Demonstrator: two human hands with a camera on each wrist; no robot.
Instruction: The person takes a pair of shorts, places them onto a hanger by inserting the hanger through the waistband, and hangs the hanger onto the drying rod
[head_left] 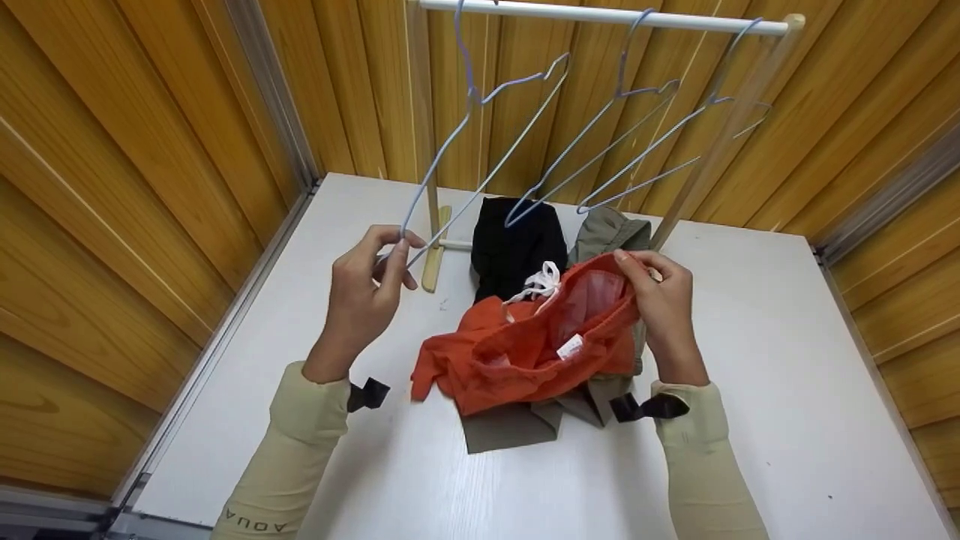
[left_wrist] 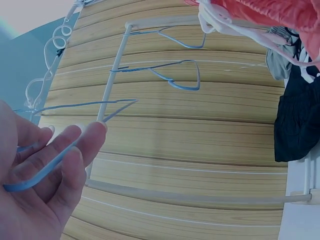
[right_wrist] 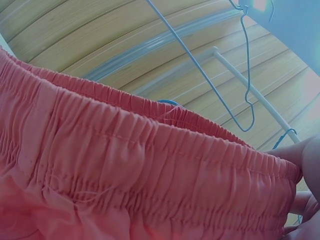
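Observation:
My left hand pinches the lower corner of a blue wire hanger, its hook still over the rack's top rod. In the left wrist view, the hanger's wire runs between thumb and fingers. Red-orange shorts with a gathered elastic waist are lifted at their right side by my right hand. Its thumb and fingers grip the waistband, which gapes toward me. A white drawstring is tied in a bow at the far edge, and a white label shows inside.
Two more wire hangers, one in the middle and one at the right, hang from the white rod. Behind and under the shorts lie a black garment and a grey-green garment on the white table. Wood-panel walls surround it.

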